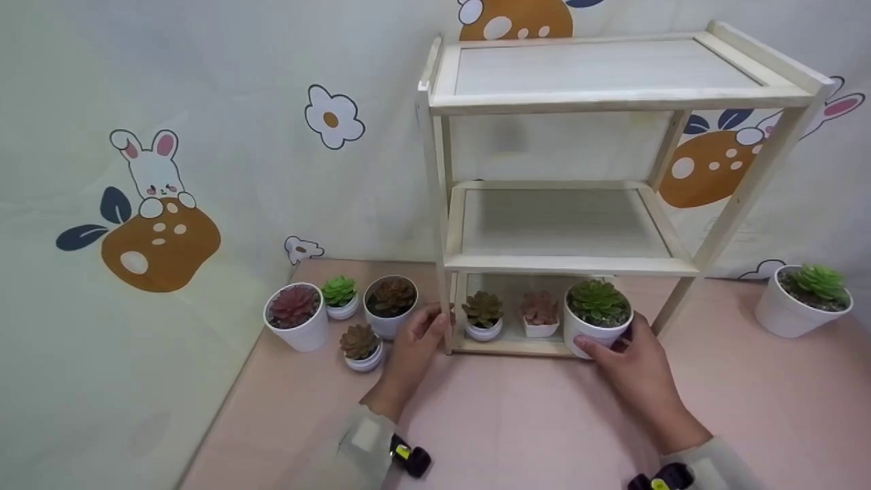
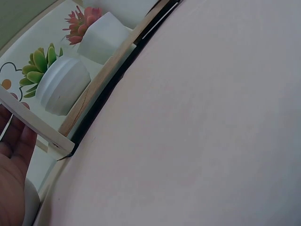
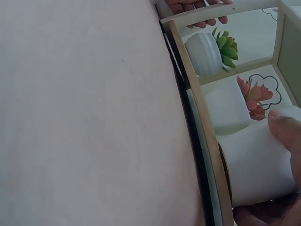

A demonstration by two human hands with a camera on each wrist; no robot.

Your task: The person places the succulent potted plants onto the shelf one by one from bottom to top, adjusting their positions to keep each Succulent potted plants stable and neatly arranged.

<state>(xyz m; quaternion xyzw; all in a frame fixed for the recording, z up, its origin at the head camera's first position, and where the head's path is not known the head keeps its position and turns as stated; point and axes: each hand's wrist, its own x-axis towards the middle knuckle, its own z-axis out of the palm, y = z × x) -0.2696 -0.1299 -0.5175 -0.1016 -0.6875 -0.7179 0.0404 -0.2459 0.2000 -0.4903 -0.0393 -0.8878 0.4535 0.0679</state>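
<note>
My right hand grips a white pot with a green succulent, thumb across its front and fingers round its right side. The pot is on the bottom tier of a pale wooden shelf, at the right. In the right wrist view this white pot lies against the thumb. My left hand holds the shelf's left front post, its fingers reaching behind it. Between the hands, on the bottom tier, stand a small round pot with a brownish-green succulent and a small white pot with a pink succulent.
Left of the shelf, several potted succulents stand on the pink tabletop, among them a dark red one and a brown one. Another green potted succulent is at the far right. A patterned wall covering hangs behind.
</note>
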